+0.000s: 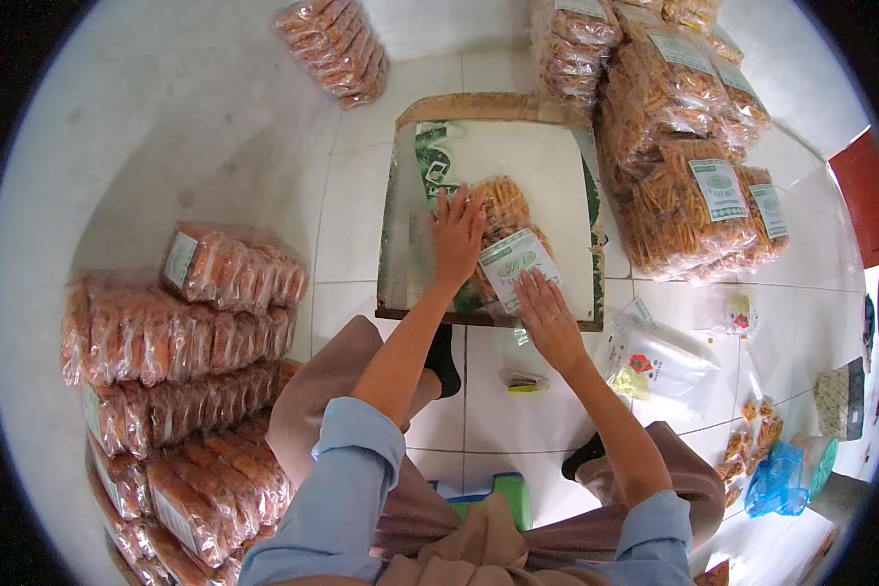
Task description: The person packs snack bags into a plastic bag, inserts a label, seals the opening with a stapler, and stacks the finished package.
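A clear bag of brown stick-shaped snacks [504, 203] lies on a low table [557, 156] with a pale top and worn wooden edges. Across the bag's near end is a white and green printed label [508, 266]. My left hand [456, 232] rests flat on the bag's left side, fingers stretched out. On the label's lower right lies my right hand [549, 317], its fingers extended and pressing down. Neither hand is wrapped round anything. Part of the bag is hidden beneath my hands and the label.
Packed snack bags [689, 210] are piled right of the table, and stacked packs [176, 332] stand at left. One more bundle [337, 49] leans by the wall. Plastic packaging [669, 366], a stapler-like object [525, 382] and a blue bag [779, 481] lie on the tiles.
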`<state>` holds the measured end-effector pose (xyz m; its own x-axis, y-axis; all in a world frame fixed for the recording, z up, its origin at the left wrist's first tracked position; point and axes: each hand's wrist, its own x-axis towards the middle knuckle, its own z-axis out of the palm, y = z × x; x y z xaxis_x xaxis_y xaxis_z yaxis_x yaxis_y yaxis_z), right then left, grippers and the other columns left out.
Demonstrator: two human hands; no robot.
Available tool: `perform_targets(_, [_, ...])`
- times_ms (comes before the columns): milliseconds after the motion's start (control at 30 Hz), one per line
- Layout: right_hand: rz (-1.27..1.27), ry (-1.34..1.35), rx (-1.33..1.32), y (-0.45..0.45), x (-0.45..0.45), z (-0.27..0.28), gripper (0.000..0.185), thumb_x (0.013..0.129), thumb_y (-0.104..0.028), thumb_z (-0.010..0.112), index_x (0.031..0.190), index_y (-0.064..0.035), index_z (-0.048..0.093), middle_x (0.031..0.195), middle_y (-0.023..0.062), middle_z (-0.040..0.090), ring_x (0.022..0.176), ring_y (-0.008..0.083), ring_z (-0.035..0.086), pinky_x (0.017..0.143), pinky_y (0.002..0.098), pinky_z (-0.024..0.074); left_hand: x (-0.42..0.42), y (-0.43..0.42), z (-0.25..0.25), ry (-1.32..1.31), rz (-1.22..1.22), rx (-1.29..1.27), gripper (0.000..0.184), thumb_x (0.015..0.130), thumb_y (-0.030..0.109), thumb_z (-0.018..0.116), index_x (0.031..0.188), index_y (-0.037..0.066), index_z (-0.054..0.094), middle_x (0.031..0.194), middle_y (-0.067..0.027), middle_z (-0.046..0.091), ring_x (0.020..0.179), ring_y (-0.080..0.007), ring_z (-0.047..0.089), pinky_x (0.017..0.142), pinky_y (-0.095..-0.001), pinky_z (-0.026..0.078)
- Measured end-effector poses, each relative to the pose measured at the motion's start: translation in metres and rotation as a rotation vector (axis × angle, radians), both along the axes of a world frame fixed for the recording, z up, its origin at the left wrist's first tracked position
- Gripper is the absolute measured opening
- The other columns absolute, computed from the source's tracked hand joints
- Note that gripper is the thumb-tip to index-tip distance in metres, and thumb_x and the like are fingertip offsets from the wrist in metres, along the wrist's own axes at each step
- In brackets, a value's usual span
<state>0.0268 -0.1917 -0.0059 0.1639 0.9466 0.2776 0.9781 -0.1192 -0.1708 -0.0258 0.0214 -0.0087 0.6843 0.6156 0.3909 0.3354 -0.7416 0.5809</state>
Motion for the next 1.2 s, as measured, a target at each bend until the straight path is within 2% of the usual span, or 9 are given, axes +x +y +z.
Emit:
perform_targets(100, [0.004, -0.007, 0.056, 0.014, 0.005, 0.006, 0.057, 0.079, -0.012, 0.052, 0.132, -0.0018, 0.031, 0.139, 0.0122, 0.029, 0.13, 0.0275, 0.024, 0.106, 0.0406, 0.0221, 0.002, -0.004, -0.004, 0.101, 0.047, 0.169, 0.04, 0.095, 0.035, 0.025, 0.126, 0.021, 0.047, 0.139, -0.0093, 0.029, 0.131, -0.0338, 0.015, 0.104, -0.0507, 0.011])
perform_targets(167, [-0.01, -0.013, 0.0, 0.021, 0.004, 0.008, 0.066, 0.076, -0.021, 0.059, 0.132, -0.0031, 0.031, 0.138, 0.0118, 0.03, 0.13, 0.027, 0.023, 0.106, 0.0405, 0.0204, 0.002, -0.002, -0.006, 0.073, 0.032, 0.155, 0.04, 0.095, 0.035, 0.025, 0.126, 0.021, 0.047, 0.139, -0.0092, 0.029, 0.131, -0.0334, 0.015, 0.104, -0.049, 0.011])
perform_targets(300, [-0.026, 0.002, -0.015, 0.03, 0.003, 0.01, 0.072, 0.073, -0.028, 0.062, 0.133, -0.0039, 0.03, 0.14, 0.0114, 0.028, 0.131, 0.0271, 0.022, 0.107, 0.04, 0.0187, 0.0, 0.0, -0.006, 0.017, -0.014, 0.115, 0.041, 0.095, 0.036, 0.025, 0.126, 0.021, 0.047, 0.139, -0.009, 0.029, 0.13, -0.0326, 0.016, 0.105, -0.0452, 0.011])
perform_targets(367, [-0.057, 0.002, -0.047, 0.033, 0.002, 0.01, 0.075, 0.07, -0.032, 0.064, 0.133, -0.0045, 0.031, 0.14, 0.0111, 0.027, 0.131, 0.0272, 0.021, 0.106, 0.0396, 0.0185, 0.001, -0.001, -0.007, -0.02, -0.014, 0.094, 0.039, 0.095, 0.035, 0.028, 0.125, 0.022, 0.048, 0.139, -0.0077, 0.03, 0.13, -0.0322, 0.017, 0.103, -0.0483, 0.011])
perform_targets(433, [-0.051, 0.021, -0.051, 0.038, 0.003, 0.011, 0.075, 0.071, -0.032, 0.064, 0.133, -0.0039, 0.031, 0.139, 0.0114, 0.028, 0.131, 0.0273, 0.022, 0.106, 0.0396, 0.0178, 0.002, 0.0, -0.006, -0.062, -0.016, 0.075, 0.037, 0.094, 0.034, 0.031, 0.125, 0.022, 0.048, 0.138, -0.0065, 0.031, 0.13, -0.0319, 0.018, 0.102, -0.0514, 0.011])
perform_targets(500, [-0.043, 0.04, -0.052, 0.047, 0.004, 0.012, 0.075, 0.071, -0.032, 0.064, 0.132, -0.0033, 0.03, 0.139, 0.0117, 0.028, 0.131, 0.0275, 0.022, 0.107, 0.0395, 0.0172, 0.001, 0.001, -0.004, 0.019, -0.023, 0.095, 0.04, 0.095, 0.034, 0.026, 0.126, 0.02, 0.047, 0.138, -0.0093, 0.031, 0.129, -0.0327, 0.018, 0.105, -0.0444, 0.011])
perform_targets(633, [-0.066, 0.101, -0.001, 0.06, 0.003, 0.015, 0.072, 0.074, -0.034, 0.061, 0.131, -0.0008, 0.032, 0.138, 0.0128, 0.03, 0.131, 0.0276, 0.021, 0.107, 0.0391, 0.0165, 0.002, 0.0, 0.002, 0.033, -0.017, 0.106, 0.039, 0.095, 0.033, 0.026, 0.126, 0.019, 0.046, 0.137, -0.0098, 0.032, 0.128, -0.0334, 0.02, 0.105, -0.0449, 0.012])
perform_targets(700, [-0.072, 0.096, -0.005, 0.061, 0.004, 0.016, 0.071, 0.075, -0.036, 0.06, 0.13, 0.0002, 0.032, 0.138, 0.0134, 0.031, 0.131, 0.0277, 0.022, 0.107, 0.039, 0.0165, 0.003, 0.001, 0.001, -0.006, 0.008, 0.045, 0.037, 0.093, 0.034, 0.033, 0.125, 0.022, 0.048, 0.136, -0.0065, 0.034, 0.127, -0.0323, 0.022, 0.103, -0.0493, 0.013])
perform_targets(1200, [0.112, 0.124, -0.024, 0.048, 0.012, 0.017, 0.078, 0.068, -0.041, 0.065, 0.13, -0.0056, 0.035, 0.136, 0.0104, 0.033, 0.129, 0.0283, 0.024, 0.107, 0.0405, 0.0187, 0.002, 0.006, -0.005, -0.015, -0.027, 0.077, 0.043, 0.086, 0.028, 0.051, 0.128, 0.025, 0.044, 0.136, -0.0067, 0.032, 0.127, -0.0328, 0.021, 0.102, -0.0487, 0.018])
